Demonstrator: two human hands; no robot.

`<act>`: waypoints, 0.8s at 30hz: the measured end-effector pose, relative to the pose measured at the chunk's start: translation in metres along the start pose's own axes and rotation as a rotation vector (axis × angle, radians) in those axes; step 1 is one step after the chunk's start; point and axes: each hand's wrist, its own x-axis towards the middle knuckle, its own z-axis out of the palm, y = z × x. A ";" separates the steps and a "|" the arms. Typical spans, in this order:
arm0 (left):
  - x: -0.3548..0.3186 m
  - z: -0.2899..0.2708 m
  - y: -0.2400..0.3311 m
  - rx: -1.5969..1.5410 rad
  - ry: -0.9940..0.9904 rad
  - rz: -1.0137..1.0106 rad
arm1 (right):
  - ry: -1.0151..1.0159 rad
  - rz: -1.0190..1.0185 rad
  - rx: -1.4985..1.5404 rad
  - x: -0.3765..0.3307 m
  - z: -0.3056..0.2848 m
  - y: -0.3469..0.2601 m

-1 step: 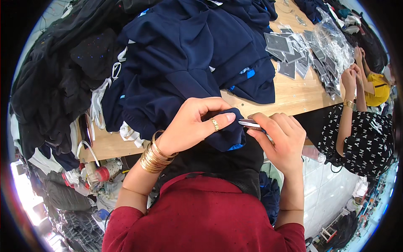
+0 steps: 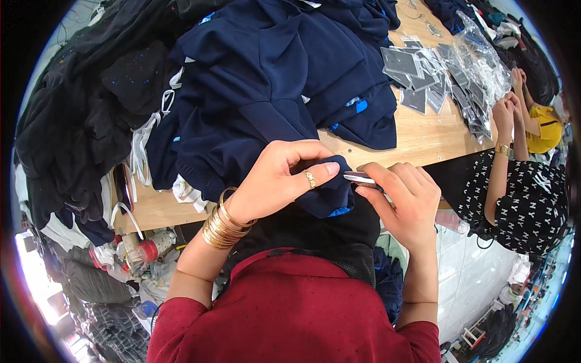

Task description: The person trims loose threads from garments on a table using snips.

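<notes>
A navy garment [image 2: 260, 66] with bright blue bits lies heaped before me and hangs over the table's near edge. My left hand [image 2: 284, 175], with a ring and gold bangles at the wrist, pinches a fold of that garment between thumb and fingers. In my right hand [image 2: 405, 199] are small thread snips [image 2: 361, 179], gripped between thumb and fingertips. Their pointed tip is close to the folded edge of the cloth; whether it touches a thread cannot be made out.
Black garments [image 2: 66, 115] with white cords pile up on the left. Dark square tags [image 2: 417, 72] and clear plastic [image 2: 478, 54] are spread across the wooden table [image 2: 448, 136] at right. Two people work along its right side, one in a patterned black top [image 2: 526, 206].
</notes>
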 end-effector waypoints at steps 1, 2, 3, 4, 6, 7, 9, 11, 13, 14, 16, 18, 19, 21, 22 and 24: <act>0.000 0.000 0.000 -0.001 0.000 0.000 | -0.001 0.000 0.000 0.000 0.000 0.000; 0.000 0.000 -0.001 0.002 0.002 0.005 | -0.002 -0.002 0.004 0.000 0.001 0.000; 0.000 0.001 -0.001 0.004 0.003 0.010 | -0.004 -0.004 0.008 0.000 0.001 -0.001; 0.000 0.000 -0.001 0.004 0.003 0.011 | -0.004 -0.004 0.009 0.000 0.001 -0.001; 0.000 0.000 -0.001 0.023 -0.002 0.005 | -0.009 0.007 0.013 0.000 0.001 0.000; 0.000 0.000 -0.001 0.023 -0.002 0.005 | -0.009 0.007 0.013 0.000 0.001 0.000; 0.000 0.000 -0.001 0.020 -0.003 0.018 | -0.012 0.009 0.020 0.000 0.001 0.000; 0.000 0.000 -0.002 0.008 -0.002 0.015 | -0.014 0.008 0.027 0.000 0.001 -0.001; 0.000 0.001 -0.002 -0.006 -0.002 0.012 | -0.016 0.009 0.034 0.000 0.001 -0.001; 0.000 0.001 -0.002 -0.006 -0.003 0.007 | -0.016 0.010 0.035 0.000 0.001 -0.001; 0.000 0.001 -0.001 -0.006 -0.004 0.003 | -0.015 0.011 0.035 0.000 0.001 -0.001; 0.000 0.001 -0.001 0.006 -0.002 0.008 | -0.007 0.007 0.045 0.000 0.002 -0.001; 0.000 0.001 -0.001 0.006 -0.003 0.009 | -0.006 0.007 0.045 0.000 0.002 -0.001; 0.000 0.002 -0.001 -0.006 0.001 0.009 | -0.011 0.011 0.038 0.001 0.002 -0.002; 0.000 0.001 -0.001 -0.006 0.001 0.010 | -0.010 0.011 0.038 0.000 0.002 -0.002; 0.000 0.001 -0.002 0.005 -0.007 -0.003 | -0.006 0.040 0.051 -0.001 0.004 -0.002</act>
